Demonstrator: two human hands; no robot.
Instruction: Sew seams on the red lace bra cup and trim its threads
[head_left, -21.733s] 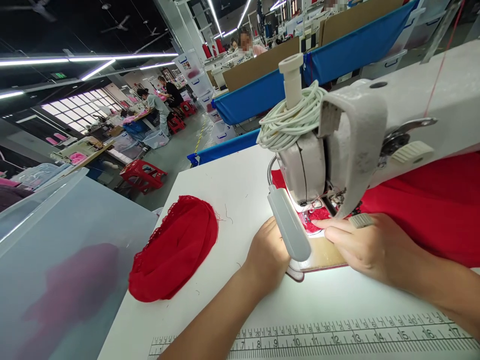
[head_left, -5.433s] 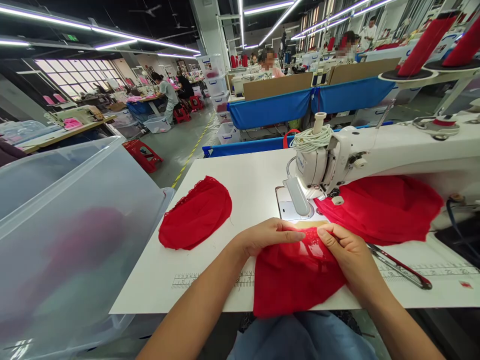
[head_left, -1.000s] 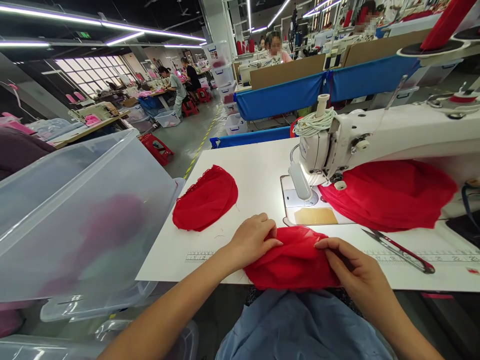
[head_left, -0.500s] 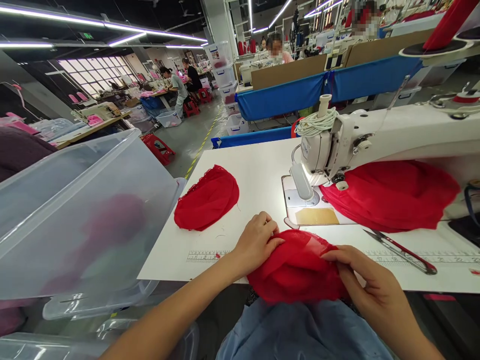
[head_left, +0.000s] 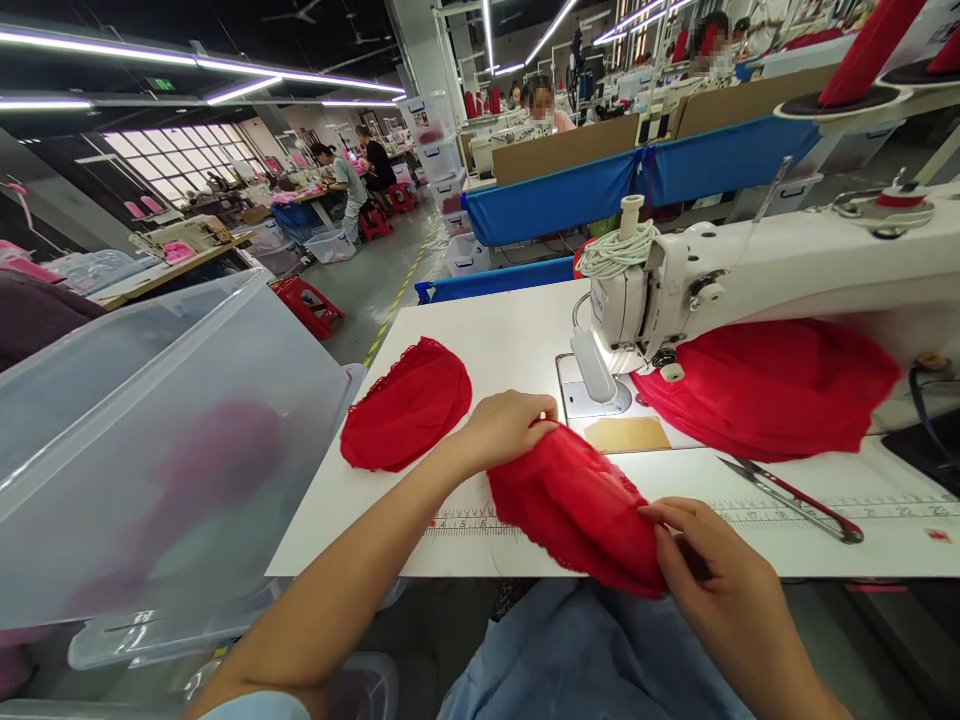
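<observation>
A red fabric piece with lacy edges (head_left: pixel 574 505) is stretched between my two hands, over the front edge of the white table (head_left: pixel 517 330). My left hand (head_left: pixel 514 425) pinches its upper left end. At the lower right end, my right hand (head_left: pixel 712 560) grips the edge between thumb and fingers. Another red lace-edged piece (head_left: pixel 409 405) lies flat to the left. Behind my hands stands a white sewing machine (head_left: pixel 637 290), with more red fabric (head_left: pixel 780 390) lying under its arm. Thread snips (head_left: pixel 795 498) rest on the table right of my right hand.
A large translucent plastic bin (head_left: pixel 180 450) stands at the left, against the table. A printed ruler (head_left: pixel 825 508) runs along the table's front. Red thread cones (head_left: pixel 870 55) rise at the upper right. People (head_left: pixel 345 185) sit at other tables farther back.
My left hand has moved up and slightly left, drawing the fabric into a slanted, stretched shape. My right hand still holds the other end, a little lower. The view has shifted slightly.
</observation>
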